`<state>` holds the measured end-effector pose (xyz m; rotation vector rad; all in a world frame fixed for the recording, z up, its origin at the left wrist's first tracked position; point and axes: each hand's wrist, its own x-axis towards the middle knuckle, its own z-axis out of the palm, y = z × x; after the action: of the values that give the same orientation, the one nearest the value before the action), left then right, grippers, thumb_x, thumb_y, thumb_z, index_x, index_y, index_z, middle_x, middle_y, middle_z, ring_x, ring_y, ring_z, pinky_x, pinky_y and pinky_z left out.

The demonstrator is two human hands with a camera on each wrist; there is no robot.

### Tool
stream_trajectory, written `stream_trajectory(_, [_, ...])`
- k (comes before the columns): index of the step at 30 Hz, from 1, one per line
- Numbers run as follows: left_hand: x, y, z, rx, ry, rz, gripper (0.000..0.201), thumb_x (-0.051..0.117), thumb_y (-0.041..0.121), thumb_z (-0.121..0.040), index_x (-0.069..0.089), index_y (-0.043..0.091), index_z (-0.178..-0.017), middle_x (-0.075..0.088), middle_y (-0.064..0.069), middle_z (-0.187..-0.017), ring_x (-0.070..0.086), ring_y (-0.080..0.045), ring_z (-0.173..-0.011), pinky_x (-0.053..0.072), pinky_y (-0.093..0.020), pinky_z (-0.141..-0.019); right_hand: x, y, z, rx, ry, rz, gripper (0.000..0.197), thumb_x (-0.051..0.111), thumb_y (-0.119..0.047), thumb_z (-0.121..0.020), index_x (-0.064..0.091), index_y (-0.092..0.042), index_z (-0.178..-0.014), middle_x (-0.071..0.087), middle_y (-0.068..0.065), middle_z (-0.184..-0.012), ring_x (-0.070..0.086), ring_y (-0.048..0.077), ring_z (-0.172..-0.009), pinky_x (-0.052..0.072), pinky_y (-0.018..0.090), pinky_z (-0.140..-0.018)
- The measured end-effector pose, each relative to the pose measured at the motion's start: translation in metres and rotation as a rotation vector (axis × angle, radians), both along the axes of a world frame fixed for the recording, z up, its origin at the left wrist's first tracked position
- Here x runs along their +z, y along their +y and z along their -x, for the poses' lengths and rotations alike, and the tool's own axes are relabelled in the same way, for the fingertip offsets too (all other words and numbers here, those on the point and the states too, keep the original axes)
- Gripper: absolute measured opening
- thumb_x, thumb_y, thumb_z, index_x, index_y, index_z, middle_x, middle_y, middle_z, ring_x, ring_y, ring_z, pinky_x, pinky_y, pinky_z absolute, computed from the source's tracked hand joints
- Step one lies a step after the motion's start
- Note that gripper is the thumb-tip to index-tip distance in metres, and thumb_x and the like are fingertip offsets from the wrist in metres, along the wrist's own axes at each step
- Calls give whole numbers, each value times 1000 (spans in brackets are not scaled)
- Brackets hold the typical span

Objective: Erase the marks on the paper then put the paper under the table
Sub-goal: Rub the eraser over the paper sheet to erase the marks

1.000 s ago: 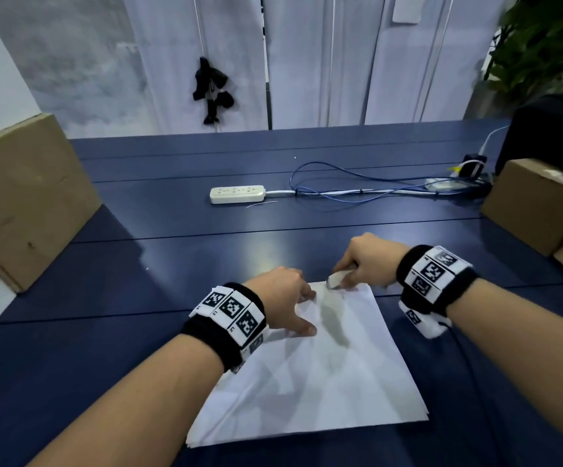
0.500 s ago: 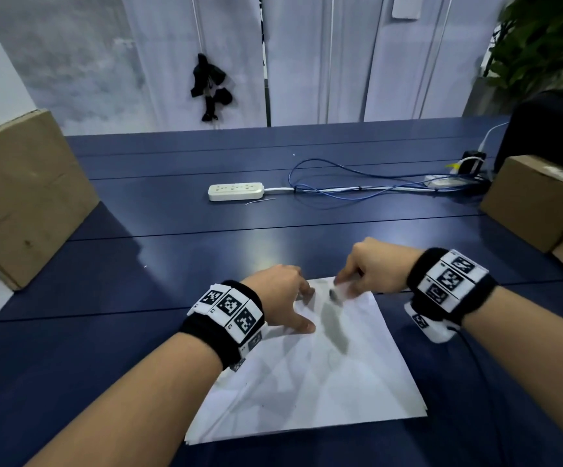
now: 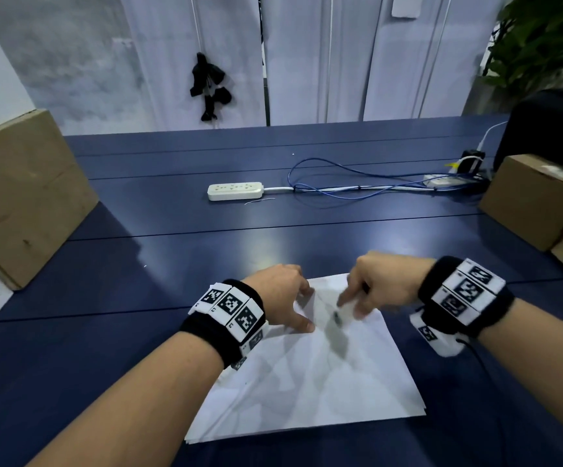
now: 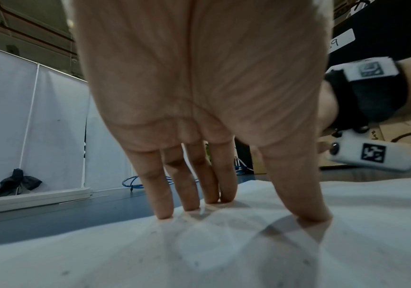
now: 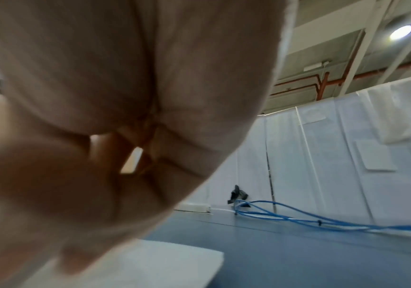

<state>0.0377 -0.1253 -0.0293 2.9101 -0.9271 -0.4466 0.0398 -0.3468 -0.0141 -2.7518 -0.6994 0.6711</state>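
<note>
Left hand point(image 3: 282, 298): straight fingers spread, pinning white paper sheet point(image 3: 324, 382) against slipping. Right hand point(image 3: 379, 286): pinching small blurred whitish eraser point(image 3: 342, 310), rubbing marks.

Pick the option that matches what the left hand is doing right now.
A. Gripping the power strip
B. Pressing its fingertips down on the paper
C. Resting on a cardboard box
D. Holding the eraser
B: the left hand has its straight fingers planted on the paper, holding it flat on the table, while the right hand pinches the eraser.
</note>
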Motion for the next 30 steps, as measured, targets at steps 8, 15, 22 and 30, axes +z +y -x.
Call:
stream_trajectory(8, [2, -1, 2, -6, 12, -25, 63, 73, 55, -78, 60, 22, -130, 50, 0, -117, 54, -21, -103, 49, -35, -87, 5, 7, -24, -120, -203, -8, 21, 75, -33, -83, 80, -27, -103, 64, -10, -62, 55, 0, -44, 44, 12, -46])
stream_trajectory(15, [1, -1, 1, -1, 1, -48, 57, 73, 56, -77, 65, 16, -116, 51, -2, -114, 56, -23, -99, 50, -36, -85, 2, -3, 7, -25, 97, 21, 31, 79, -32, -74, 75, -38, -103, 62, 12, -60, 54, 24, -43, 55, 32, -55])
stream_trajectory(22, [2, -1, 2, 1, 14, -39, 62, 73, 56, -77, 61, 23, -128, 50, 0, -116, 55, -23, -103, 50, -37, -88, 0, 7, -24, -105, -236, 21, 26, 75, -40, -81, 78, -32, -105, 78, -5, -91, 67, 19, -85, 55, 30, -78])
stream_trajectory(30, [1, -2, 0, 15, 7, -65, 60, 74, 56, -75, 64, 17, -119, 51, 0, -114, 56, -23, -99, 51, -38, -84, 7, 3, 8, 19, 98, 32, 31, 80, -27, -76, 77, -35, -106, 57, -1, -45, 56, 23, -44, 55, 26, -56])
